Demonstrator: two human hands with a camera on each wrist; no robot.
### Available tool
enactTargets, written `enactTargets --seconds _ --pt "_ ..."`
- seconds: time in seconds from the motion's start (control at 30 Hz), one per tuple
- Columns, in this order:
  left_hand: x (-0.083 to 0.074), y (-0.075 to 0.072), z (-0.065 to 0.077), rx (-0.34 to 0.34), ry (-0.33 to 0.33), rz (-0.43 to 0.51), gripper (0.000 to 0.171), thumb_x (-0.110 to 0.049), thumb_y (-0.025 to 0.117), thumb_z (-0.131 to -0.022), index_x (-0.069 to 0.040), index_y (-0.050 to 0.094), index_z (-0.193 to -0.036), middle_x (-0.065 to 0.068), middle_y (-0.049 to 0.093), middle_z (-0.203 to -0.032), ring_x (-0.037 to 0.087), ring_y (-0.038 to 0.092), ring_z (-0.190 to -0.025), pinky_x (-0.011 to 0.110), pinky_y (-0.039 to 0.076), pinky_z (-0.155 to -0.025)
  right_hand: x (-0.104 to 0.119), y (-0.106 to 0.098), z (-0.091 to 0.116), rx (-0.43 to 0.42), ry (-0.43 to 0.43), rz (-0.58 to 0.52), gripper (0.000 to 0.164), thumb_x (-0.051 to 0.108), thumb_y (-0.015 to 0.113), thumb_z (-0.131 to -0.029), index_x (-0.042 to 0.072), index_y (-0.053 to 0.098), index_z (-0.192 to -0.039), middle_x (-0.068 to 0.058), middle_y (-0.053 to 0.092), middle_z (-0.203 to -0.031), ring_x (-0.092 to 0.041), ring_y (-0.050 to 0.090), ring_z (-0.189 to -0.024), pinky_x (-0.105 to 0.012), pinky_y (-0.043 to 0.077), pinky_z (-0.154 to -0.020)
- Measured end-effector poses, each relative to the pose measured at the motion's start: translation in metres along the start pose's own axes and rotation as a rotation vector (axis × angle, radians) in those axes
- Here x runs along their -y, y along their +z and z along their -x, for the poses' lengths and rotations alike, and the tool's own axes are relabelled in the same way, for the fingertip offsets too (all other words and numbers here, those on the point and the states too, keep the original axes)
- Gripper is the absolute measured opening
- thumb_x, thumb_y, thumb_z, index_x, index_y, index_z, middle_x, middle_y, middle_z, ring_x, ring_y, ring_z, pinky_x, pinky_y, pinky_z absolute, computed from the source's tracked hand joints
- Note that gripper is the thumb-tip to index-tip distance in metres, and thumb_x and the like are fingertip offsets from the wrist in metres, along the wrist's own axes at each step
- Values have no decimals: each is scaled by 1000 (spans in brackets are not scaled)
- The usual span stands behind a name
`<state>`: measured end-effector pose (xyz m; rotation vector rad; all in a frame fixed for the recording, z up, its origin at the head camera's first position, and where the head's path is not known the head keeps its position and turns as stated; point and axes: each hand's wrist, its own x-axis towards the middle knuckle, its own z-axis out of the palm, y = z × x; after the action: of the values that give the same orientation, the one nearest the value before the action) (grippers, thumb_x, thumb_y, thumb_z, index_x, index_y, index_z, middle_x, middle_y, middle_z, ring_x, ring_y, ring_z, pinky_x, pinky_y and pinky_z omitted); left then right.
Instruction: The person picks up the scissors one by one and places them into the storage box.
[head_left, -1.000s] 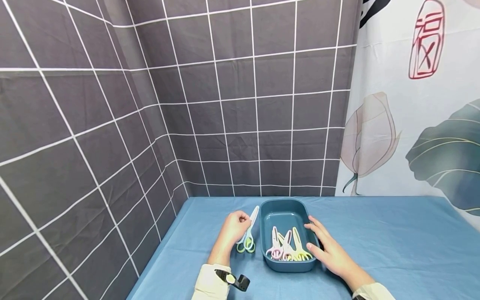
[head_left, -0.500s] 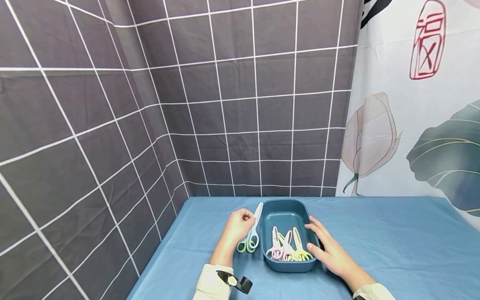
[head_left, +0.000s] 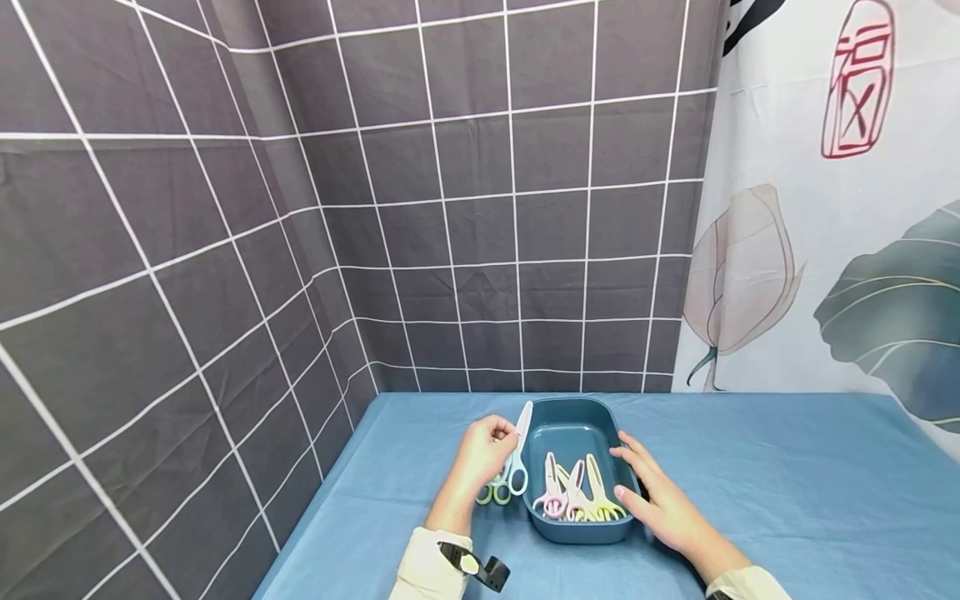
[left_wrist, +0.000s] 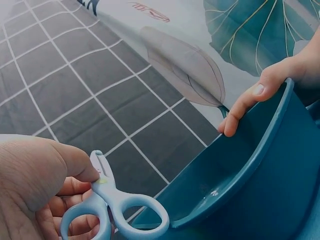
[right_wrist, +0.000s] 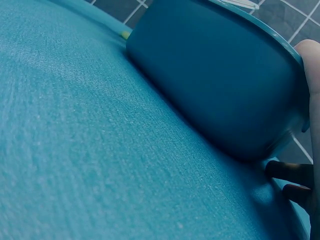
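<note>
My left hand (head_left: 482, 454) pinches a light blue pair of scissors (head_left: 517, 461) by the blades, between thumb and fingers. Its finger loops point down in the left wrist view, close by the rim of the blue bin (head_left: 576, 534). Behind the left hand, a green-handled pair of scissors (head_left: 502, 494) shows low down, partly hidden. In the bin's near half lie several more scissors, among them pink-handled scissors (head_left: 553, 505) and yellow scissors (head_left: 602, 500). My right hand (head_left: 666, 506) rests on the bin's right rim, fingers spread, with thumb and fingertips over the edge.
A blue cloth (head_left: 795, 483) covers the table under the bin. Dark grid-patterned curtains (head_left: 480, 292) stand behind and at left, and a white printed curtain (head_left: 780, 133) hangs at the right.
My left hand has moved a little right and away from me, bringing the light blue scissors over to the bin's left rim. My right hand has kept its place.
</note>
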<state>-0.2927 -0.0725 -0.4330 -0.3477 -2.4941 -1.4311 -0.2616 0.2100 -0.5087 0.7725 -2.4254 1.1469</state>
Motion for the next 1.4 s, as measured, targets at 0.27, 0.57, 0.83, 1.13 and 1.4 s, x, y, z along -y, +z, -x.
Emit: enactTargets --seconds 0.27,0.57,0.83,1.13,1.4 --pt "-4 3 1 17 -24 88 5 -9 60 -80 -5 62 -80 0 54 -68 9 49 -45 30 47 -43 -16 5 2 22 16 9 49 21 58 -89 24 40 -134 -8 20 -149 -35 23 -132 -60 31 -89" --pt "-10 12 6 40 -41 186 4 -9 60 -81 -5 62 -82 0 55 -69 18 54 -50 42 50 -46 -16 4 2 14 12 14 49 20 58 -89 24 40 -134 -9 20 -149 -35 24 -131 -60 32 -89" --pt "-19 23 9 54 -34 216 5 -10 61 -83 -5 62 -83 0 55 -70 14 54 -46 39 50 -45 -15 4 2 27 -3 36 49 19 57 -90 23 38 -135 -12 19 -149 -36 24 -131 -60 32 -87" --pt "-23 40 17 71 14 78 3 -12 62 -81 -10 62 -79 -6 54 -67 9 53 -45 24 47 -43 -14 4 2 33 5 31 50 20 57 -90 24 38 -135 -11 19 -149 -33 24 -132 -59 32 -88" --pt "-22 48 19 61 64 -133 6 -16 63 -79 -18 61 -74 -12 52 -62 1 48 -49 19 41 -48 -13 4 1 24 3 45 50 20 58 -89 23 38 -135 -10 19 -149 -33 25 -131 -58 32 -88"
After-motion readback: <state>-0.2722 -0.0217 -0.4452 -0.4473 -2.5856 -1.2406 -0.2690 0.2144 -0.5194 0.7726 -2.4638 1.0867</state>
